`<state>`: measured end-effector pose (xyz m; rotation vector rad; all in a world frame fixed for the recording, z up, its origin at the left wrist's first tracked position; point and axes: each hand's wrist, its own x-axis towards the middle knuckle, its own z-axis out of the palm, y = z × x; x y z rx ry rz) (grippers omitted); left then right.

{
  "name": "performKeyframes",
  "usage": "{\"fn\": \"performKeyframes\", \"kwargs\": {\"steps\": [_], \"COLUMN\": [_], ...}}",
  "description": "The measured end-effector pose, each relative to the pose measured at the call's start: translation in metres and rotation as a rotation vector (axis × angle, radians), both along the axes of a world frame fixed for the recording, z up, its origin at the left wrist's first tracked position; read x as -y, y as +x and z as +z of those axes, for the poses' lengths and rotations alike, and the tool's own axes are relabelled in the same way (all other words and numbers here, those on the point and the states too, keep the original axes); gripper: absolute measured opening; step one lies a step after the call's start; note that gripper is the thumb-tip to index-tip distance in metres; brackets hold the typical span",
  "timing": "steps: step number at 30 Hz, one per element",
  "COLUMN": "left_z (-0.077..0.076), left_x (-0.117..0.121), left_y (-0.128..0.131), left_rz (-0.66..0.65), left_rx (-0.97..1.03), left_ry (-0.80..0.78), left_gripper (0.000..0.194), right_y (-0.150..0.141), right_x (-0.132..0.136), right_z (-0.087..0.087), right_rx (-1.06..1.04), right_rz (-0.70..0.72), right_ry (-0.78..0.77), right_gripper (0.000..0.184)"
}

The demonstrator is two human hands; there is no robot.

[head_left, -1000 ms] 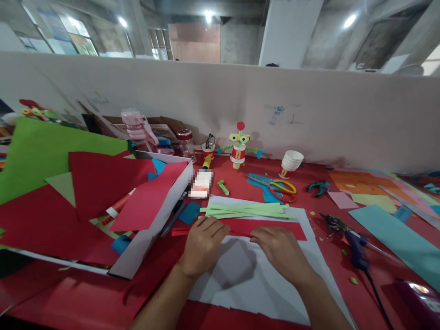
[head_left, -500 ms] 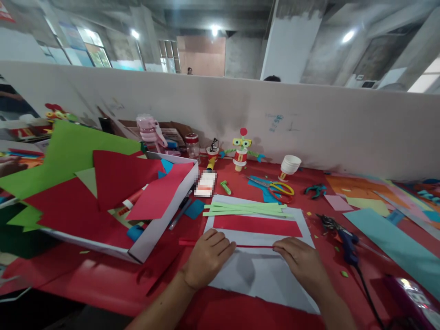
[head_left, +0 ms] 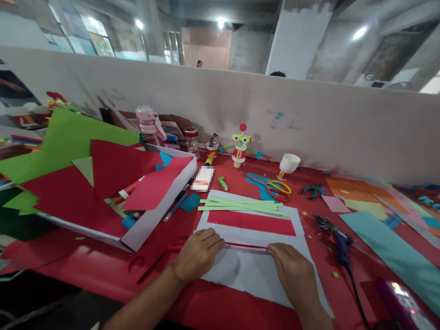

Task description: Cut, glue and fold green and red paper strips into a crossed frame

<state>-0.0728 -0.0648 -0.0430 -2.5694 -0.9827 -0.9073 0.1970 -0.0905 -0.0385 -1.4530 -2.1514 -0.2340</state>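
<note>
Between my two hands a narrow red paper strip [head_left: 245, 246] is stretched over a white sheet [head_left: 254, 279]. My left hand [head_left: 199, 255] is closed on the strip's left part, and a red end sticks out beyond it. At the right end, my right hand [head_left: 291, 266] pinches the strip between thumb and fingers. Just behind the hands, a wider red paper piece [head_left: 252, 223] lies flat on the sheet. Several light green paper strips [head_left: 240, 206] lie loosely crossed at the sheet's far edge.
A white box [head_left: 154, 211] heaped with coloured paper stands left. Scissors [head_left: 275, 185], a paper-cup figure [head_left: 239, 153] and stacked cups [head_left: 288, 164] are behind the sheet. To the right lie pliers [head_left: 312, 190], a corded glue gun [head_left: 338, 243] and blue paper [head_left: 395, 247].
The view has shifted slightly, so the table items appear a little higher and further left. Both hands keep hold of the red strip, with almost the same pose.
</note>
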Motion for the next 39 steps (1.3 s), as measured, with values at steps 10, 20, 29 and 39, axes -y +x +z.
{"fn": "performKeyframes", "kwargs": {"steps": [10,20,29,39], "left_z": [0.004,0.000,0.013,0.008], "left_x": [-0.003,0.002,-0.002,-0.024], "left_y": [-0.007,-0.009,0.018,0.064], "left_rz": [0.017,-0.050,-0.070,-0.092], "left_rx": [0.156,-0.110,-0.182,-0.279], "left_ry": [-0.007,-0.176,-0.364,-0.419], "left_gripper": [0.024,0.034,0.029,0.035], "right_y": [-0.006,-0.008,-0.004,-0.001], "right_x": [-0.009,-0.002,0.010,0.015], "right_z": [0.001,-0.006,-0.004,-0.005], "right_rx": [-0.042,0.029,0.123,-0.174], "right_rz": [0.027,-0.107,-0.049,-0.212], "right_ry": [0.048,-0.030,-0.181,-0.101], "right_gripper": [0.030,0.026,0.044,0.049]}}
